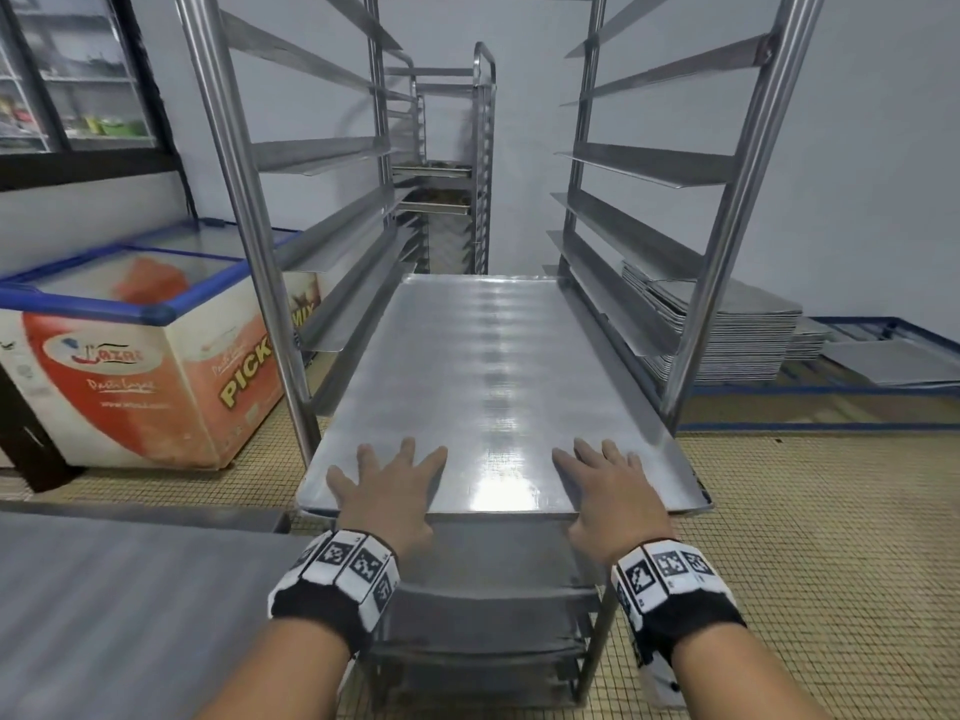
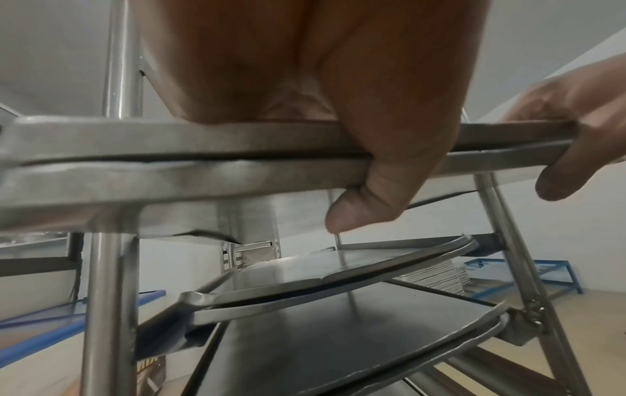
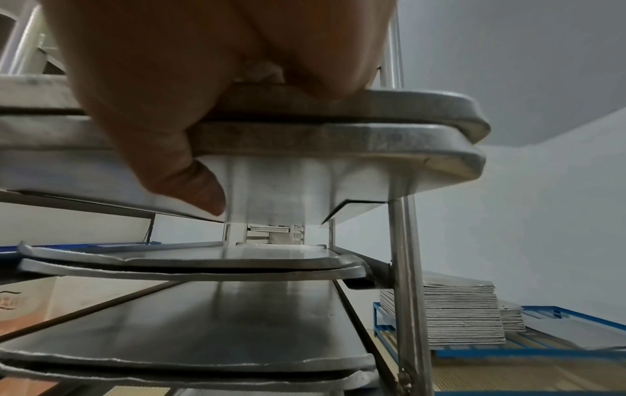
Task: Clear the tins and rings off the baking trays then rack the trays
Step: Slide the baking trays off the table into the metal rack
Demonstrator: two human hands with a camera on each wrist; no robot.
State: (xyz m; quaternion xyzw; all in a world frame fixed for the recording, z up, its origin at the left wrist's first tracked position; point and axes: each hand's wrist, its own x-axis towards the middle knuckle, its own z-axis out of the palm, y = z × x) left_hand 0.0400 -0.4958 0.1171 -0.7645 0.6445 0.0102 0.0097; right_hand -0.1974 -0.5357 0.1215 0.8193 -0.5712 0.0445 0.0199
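Note:
Two flat steel baking trays (image 1: 493, 366), stacked and bare, lie partway into the tall steel rack (image 1: 244, 200), their near edge sticking out toward me. My left hand (image 1: 387, 485) holds the near edge at the left, fingers spread flat on top. In the left wrist view its thumb (image 2: 369, 193) hooks under both tray rims (image 2: 169, 150). My right hand (image 1: 608, 485) holds the same edge at the right, and its thumb (image 3: 189, 185) sits under the rims (image 3: 372, 134). More trays (image 3: 203, 262) rest on lower runners. No tins or rings are in view.
An ice-cream chest freezer (image 1: 130, 356) stands left of the rack. A tall stack of trays (image 1: 727, 330) sits on a blue pallet at the right. A second rack (image 1: 452, 174) stands behind, and a steel table (image 1: 104, 589) is at my lower left. The floor is tiled.

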